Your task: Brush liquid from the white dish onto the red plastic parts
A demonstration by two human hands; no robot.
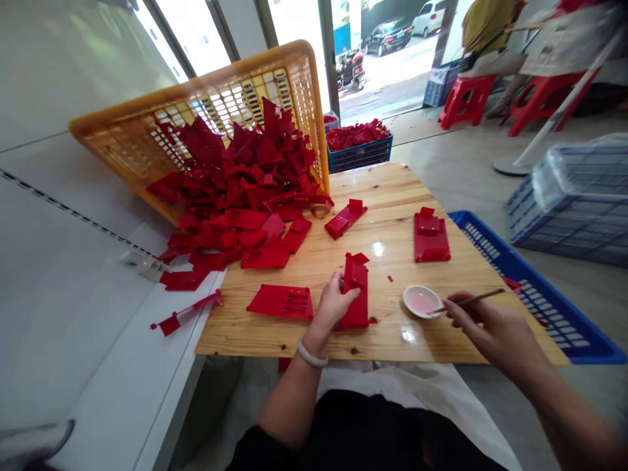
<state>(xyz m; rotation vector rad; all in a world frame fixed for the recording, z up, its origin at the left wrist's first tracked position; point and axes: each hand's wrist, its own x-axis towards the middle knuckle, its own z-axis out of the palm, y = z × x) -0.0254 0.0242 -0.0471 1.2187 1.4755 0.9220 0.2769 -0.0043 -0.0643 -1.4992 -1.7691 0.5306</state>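
Observation:
My left hand [333, 304], with a pale bangle at the wrist, grips a red plastic part [359, 307] at the table's near side. A small raised flap sticks up from that part's far end. In my right hand [478, 320] is a thin brush [483, 296], held like a pen. Its tip points left, at the rim of a small white dish [413, 297] with pinkish clear liquid. A flat red part [279, 301] lies left of my left hand. Further off are one red part with a flap [343, 219] and another [432, 239].
A tipped yellow crate [196, 85] spills a heap of red parts [255, 170] onto the wooden table [392, 190]. A blue basket [534, 307] stands below the right edge. Behind are a blue crate [363, 156], red stools [466, 98] and seated people.

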